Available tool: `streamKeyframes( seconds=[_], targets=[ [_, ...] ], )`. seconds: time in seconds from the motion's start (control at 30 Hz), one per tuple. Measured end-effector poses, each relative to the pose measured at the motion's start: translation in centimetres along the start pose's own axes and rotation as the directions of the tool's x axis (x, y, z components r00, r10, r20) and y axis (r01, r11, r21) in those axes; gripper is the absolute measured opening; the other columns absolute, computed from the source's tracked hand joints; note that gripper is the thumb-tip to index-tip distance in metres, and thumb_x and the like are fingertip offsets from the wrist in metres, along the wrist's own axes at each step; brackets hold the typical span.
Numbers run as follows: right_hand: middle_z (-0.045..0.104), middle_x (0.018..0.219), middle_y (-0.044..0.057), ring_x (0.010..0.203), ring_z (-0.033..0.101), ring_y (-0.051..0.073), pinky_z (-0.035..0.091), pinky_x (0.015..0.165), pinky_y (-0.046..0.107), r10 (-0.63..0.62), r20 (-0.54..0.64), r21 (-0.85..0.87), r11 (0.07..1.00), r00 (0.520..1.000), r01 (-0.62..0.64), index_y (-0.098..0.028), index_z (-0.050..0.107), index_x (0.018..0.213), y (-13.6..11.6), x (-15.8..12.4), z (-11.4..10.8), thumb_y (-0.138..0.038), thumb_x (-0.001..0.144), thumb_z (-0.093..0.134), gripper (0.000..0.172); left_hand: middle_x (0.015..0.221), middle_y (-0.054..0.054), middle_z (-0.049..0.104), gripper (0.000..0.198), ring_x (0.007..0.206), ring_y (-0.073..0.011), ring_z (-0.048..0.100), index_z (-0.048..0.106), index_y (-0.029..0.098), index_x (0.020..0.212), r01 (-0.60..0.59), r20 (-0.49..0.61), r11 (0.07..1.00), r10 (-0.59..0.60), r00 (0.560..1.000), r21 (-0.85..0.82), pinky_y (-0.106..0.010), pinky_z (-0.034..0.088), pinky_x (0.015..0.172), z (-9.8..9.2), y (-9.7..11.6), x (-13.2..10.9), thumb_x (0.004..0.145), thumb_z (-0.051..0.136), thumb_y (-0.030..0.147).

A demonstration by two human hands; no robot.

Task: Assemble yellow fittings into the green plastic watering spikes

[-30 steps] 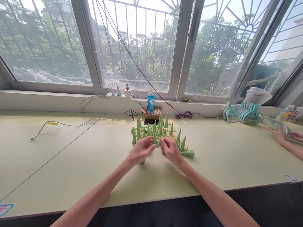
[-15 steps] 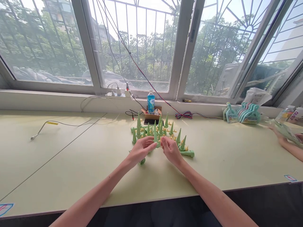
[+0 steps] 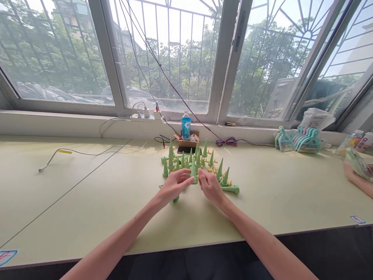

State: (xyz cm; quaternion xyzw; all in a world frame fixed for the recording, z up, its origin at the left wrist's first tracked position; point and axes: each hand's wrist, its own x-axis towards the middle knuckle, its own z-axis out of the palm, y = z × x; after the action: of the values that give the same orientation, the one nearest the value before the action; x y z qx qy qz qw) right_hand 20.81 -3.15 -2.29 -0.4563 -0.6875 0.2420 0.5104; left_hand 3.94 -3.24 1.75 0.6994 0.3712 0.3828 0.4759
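Observation:
My left hand (image 3: 174, 184) has its thumb and fingers closed round the base of a green plastic cone spike (image 3: 193, 169), which points upward. Just to the right, my right hand (image 3: 210, 187) pinches a small yellow plastic piece (image 3: 197, 177) against the spike's side; the fingertips hide most of it. Behind both hands stand several more green spikes (image 3: 219, 170), with small yellow pieces (image 3: 211, 170) scattered among them. One green spike (image 3: 230, 189) lies on its side by my right wrist, and another (image 3: 175, 200) is partly hidden under my left hand.
A bottle of blue liquid (image 3: 185, 126) and an opened cardboard box (image 3: 195, 135) stand behind the spikes, near a dark flat object (image 3: 186, 149). Coiled cable (image 3: 227, 141) lies by the sill. Hangers (image 3: 307, 140) stand back right. Another person's hand (image 3: 347, 169) holds a plastic packet (image 3: 359, 165).
The held spike has shifted slightly right and down, and the yellow piece is now against its side. At the far right, the other person's hand and packet have moved right.

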Motion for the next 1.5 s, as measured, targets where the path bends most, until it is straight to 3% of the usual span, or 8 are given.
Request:
streamKeyframes(
  seconds=[0.57, 0.93, 1.5],
  targets=[
    [0.034, 0.053, -0.004, 0.047, 0.033, 0.012, 0.028, 0.047, 0.026, -0.003, 0.058, 0.082, 0.997, 0.998, -0.001, -0.022, 0.032, 0.061, 0.25, -0.28, -0.16, -0.040, 0.099, 0.029, 0.042, 0.083, -0.007, 0.069, 0.046, 0.077, -0.0195, 0.063, 0.061, 0.015, 0.107, -0.010, 0.002, 1.000, 0.010, 1.000, -0.020, -0.028, 0.046, 0.063, -0.04, -0.04, 0.00, 0.079, 0.066, 0.050],
    [0.034, 0.056, -0.004, 0.049, 0.031, 0.012, 0.028, 0.048, 0.026, -0.008, 0.036, 0.082, 0.997, 0.999, 0.005, -0.022, 0.034, 0.063, 0.05, -0.39, -0.14, -0.044, 0.099, 0.028, 0.042, 0.087, -0.008, 0.071, 0.047, 0.082, -0.0210, 0.065, 0.064, 0.015, 0.110, -0.020, -0.025, 0.999, 0.019, 0.999, -0.029, -0.028, 0.050, 0.064, 0.01, -0.20, 0.09, 0.079, 0.066, 0.051],
    [0.036, 0.057, -0.003, 0.050, 0.033, 0.012, 0.029, 0.048, 0.025, -0.033, 0.067, 0.090, 0.996, 0.997, 0.027, -0.022, 0.035, 0.064, -0.03, -0.48, -0.39, -0.047, 0.099, 0.030, 0.043, 0.089, -0.009, 0.070, 0.047, 0.077, -0.0187, 0.062, 0.064, 0.016, 0.108, 0.016, 0.004, 0.999, -0.016, 1.000, -0.032, -0.025, 0.043, 0.059, -0.08, -0.28, 0.09, 0.079, 0.066, 0.052]
  ],
)
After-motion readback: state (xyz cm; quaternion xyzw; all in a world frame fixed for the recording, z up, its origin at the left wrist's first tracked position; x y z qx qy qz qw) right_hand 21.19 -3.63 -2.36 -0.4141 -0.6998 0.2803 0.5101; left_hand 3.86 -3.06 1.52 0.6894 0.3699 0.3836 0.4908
